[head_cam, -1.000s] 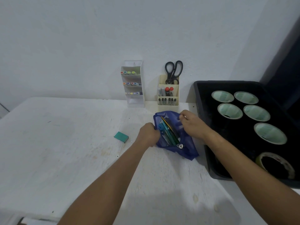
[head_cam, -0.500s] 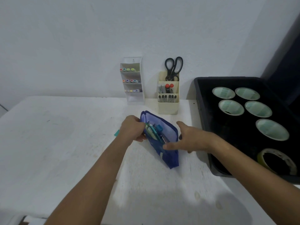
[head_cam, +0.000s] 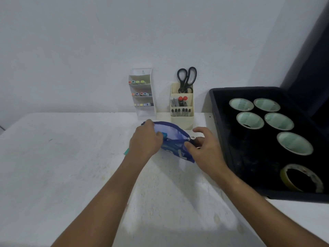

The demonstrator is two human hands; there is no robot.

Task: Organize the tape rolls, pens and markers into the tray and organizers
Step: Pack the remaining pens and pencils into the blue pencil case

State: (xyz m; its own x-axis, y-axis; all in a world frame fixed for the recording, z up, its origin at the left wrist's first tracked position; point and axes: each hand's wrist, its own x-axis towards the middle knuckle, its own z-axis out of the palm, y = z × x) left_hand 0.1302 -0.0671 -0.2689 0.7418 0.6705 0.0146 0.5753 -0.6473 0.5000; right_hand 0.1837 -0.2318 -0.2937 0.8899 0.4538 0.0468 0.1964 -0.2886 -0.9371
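Observation:
A blue mesh pencil pouch [head_cam: 173, 139] stands on the white table, zipper side up. My left hand [head_cam: 145, 139] grips its left end, where a teal pen tip pokes out. My right hand [head_cam: 204, 148] pinches the pouch's right end by the zipper pull. A black tray [head_cam: 219, 111] at the right holds several tape rolls [head_cam: 250, 120] and a yellowish roll [head_cam: 300, 177]. A white tiered organizer [head_cam: 142, 93] against the wall holds coloured markers. A cream organizer [head_cam: 181, 111] holds pens, markers and black scissors [head_cam: 187, 79].
A teal eraser [head_cam: 126, 152] lies on the table, mostly hidden behind my left wrist. The white wall runs right behind the organizers. A dark panel stands past the tray at the far right.
The pouch has been turned from lying open to standing with its zipper up. My right hand moved from its front side to the zipper end. My left hand stayed on the left end.

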